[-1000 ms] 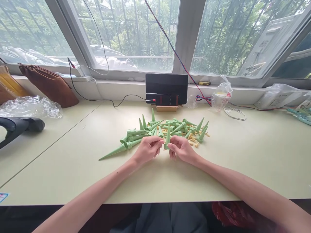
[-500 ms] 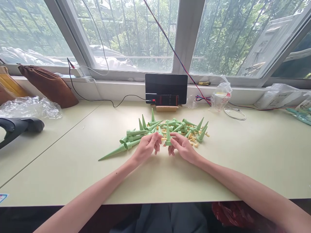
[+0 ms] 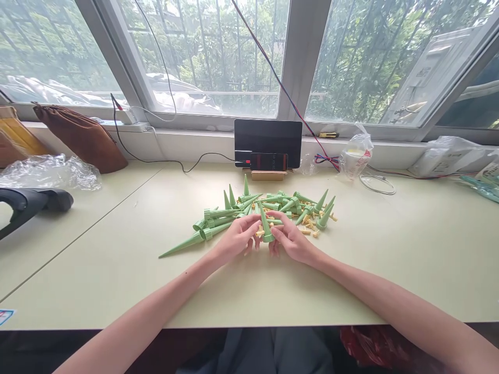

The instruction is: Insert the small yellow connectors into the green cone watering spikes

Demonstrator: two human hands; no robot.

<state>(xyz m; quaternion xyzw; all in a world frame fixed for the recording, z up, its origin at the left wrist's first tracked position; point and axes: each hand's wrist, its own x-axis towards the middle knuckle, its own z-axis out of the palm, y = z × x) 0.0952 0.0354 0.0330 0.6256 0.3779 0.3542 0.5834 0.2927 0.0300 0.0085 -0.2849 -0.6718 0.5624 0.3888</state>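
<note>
Between my hands stands a green plastic watering spike (image 3: 266,223), its point up and its wide ribbed collar at the bottom. My right hand (image 3: 292,236) grips this collar from the right with thumb and fingers. On the other side, my left hand (image 3: 237,238) is closed with a small yellow T-shaped valve piece (image 3: 259,232) at its fingertips, close against the spike's side. Whether the yellow piece touches the spike I cannot tell. Just beyond my hands lies a heap of green spikes (image 3: 220,213), with loose yellow valve pieces (image 3: 311,224) at its right side.
A black tablet (image 3: 268,137) and a phone (image 3: 268,161) lean at the back on a small cardboard stand (image 3: 268,175). To the right are a bagged cup (image 3: 356,153) and a coiled white cable (image 3: 377,184). A brown pouch (image 3: 80,137) and clear plastic wrap (image 3: 49,171) lie left.
The held spike has come slightly down and nearer, now tilting a little left. The yellow piece has moved lower beside it, and my left fingers have shifted around it.
</note>
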